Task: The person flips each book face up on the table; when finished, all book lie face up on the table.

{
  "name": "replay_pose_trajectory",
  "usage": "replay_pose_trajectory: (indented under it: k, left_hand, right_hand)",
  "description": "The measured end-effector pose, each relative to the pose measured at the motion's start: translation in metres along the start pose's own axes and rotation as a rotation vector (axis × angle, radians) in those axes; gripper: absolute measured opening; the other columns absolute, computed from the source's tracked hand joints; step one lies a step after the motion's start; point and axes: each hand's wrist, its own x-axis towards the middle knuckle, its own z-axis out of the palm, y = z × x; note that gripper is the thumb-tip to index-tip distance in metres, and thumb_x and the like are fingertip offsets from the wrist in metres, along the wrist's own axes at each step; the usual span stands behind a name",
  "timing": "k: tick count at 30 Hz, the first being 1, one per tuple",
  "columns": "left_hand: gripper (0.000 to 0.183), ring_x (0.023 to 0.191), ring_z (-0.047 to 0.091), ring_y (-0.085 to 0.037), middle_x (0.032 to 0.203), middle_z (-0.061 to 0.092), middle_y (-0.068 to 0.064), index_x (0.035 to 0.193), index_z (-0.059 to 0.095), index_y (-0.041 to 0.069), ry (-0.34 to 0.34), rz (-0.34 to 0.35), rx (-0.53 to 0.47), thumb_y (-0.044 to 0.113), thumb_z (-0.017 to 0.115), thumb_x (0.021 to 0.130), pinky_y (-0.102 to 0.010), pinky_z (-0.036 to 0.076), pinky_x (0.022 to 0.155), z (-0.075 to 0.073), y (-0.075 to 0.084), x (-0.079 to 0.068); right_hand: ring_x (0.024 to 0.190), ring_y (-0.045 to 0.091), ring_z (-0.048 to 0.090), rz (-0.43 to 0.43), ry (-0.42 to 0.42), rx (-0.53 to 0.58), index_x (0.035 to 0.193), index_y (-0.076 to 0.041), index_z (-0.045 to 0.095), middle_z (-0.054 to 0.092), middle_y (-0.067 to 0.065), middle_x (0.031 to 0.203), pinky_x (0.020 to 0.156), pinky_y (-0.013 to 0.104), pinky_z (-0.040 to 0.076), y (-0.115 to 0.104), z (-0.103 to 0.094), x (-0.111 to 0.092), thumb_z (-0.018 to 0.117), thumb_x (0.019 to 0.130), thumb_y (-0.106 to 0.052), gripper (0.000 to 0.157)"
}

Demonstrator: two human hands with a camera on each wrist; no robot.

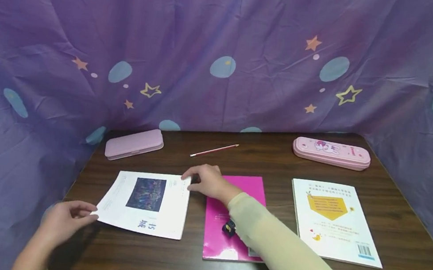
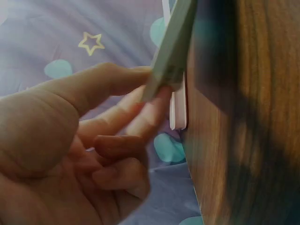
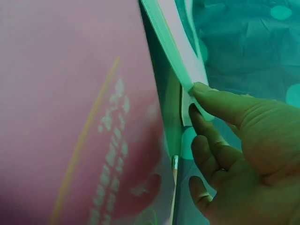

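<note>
A white magazine (image 1: 121, 195) with a dark picture on its cover is held between both hands over the left part of the table. The left hand (image 1: 66, 220) pinches its near left corner; in the left wrist view the thumb and fingers (image 2: 154, 103) grip the corner, raised off the wood. At the far right corner the right hand (image 1: 209, 182) pinches the magazine, thumb on one face and fingers on the other in the right wrist view. Under the right forearm lies a magenta book (image 1: 222, 229), partly hidden by the sleeve.
A white book (image 1: 334, 228) with a yellow badge lies at the right. Behind are a plain pink case (image 1: 135, 144) at left, a red pencil (image 1: 214, 151) in the middle and a pink pencil case (image 1: 330, 153) at right. Purple curtain (image 1: 227, 42) borders the table.
</note>
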Motion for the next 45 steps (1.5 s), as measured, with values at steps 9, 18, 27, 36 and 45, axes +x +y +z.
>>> replay_pose_trajectory:
  k: [9,18,27,36,45]
  left_hand:
    - [0.018,0.072,0.064,-0.009,0.08,0.077,0.0,0.094,0.079,0.009,-0.179,-0.057,0.03,0.023,0.084,0.084,-0.026,0.048,0.065,0.004,-0.005,-0.002]
    - [0.013,0.069,0.068,-0.013,0.073,0.076,-0.001,0.089,0.08,0.01,-0.282,-0.103,-0.007,0.017,0.085,0.08,-0.033,0.052,0.07,0.016,-0.005,0.0]
    - [0.012,0.061,0.062,-0.015,0.072,0.072,0.005,0.084,0.079,0.019,-0.283,-0.143,0.077,0.023,0.088,0.077,-0.033,0.049,0.058,0.015,0.001,0.0]
    - [0.009,0.075,0.061,-0.012,0.082,0.072,0.003,0.089,0.08,0.017,-0.198,-0.002,0.199,0.021,0.083,0.082,-0.035,0.049,0.068,0.009,0.004,0.02]
    - [0.019,0.084,0.067,-0.026,0.109,0.074,-0.022,0.107,0.078,0.006,-0.082,0.045,0.235,0.011,0.076,0.089,-0.045,0.053,0.072,0.013,0.0,0.06]
  right_hand:
    - [0.117,0.022,0.062,-0.003,-0.063,-0.088,0.112,-0.027,0.077,0.075,-0.009,0.123,0.101,0.049,0.033,-0.001,0.002,0.017,0.084,0.086,-0.018,0.029]
    - [0.123,0.029,0.053,-0.008,-0.163,-0.162,0.119,-0.027,0.076,0.071,-0.006,0.131,0.105,0.054,0.031,0.0,-0.006,0.02,0.081,0.089,-0.019,0.032]
    - [0.127,0.027,0.052,-0.018,-0.142,-0.277,0.12,-0.033,0.076,0.065,0.001,0.136,0.107,0.053,0.033,0.003,-0.003,0.008,0.083,0.087,-0.033,0.034]
    - [0.121,0.025,0.058,-0.011,-0.08,-0.336,0.121,-0.032,0.076,0.07,-0.003,0.131,0.105,0.051,0.036,-0.012,0.0,-0.025,0.083,0.087,-0.038,0.036]
    - [0.111,0.021,0.063,0.001,-0.074,-0.373,0.115,-0.029,0.079,0.074,-0.004,0.116,0.104,0.051,0.043,-0.036,0.013,-0.052,0.084,0.086,-0.039,0.031]
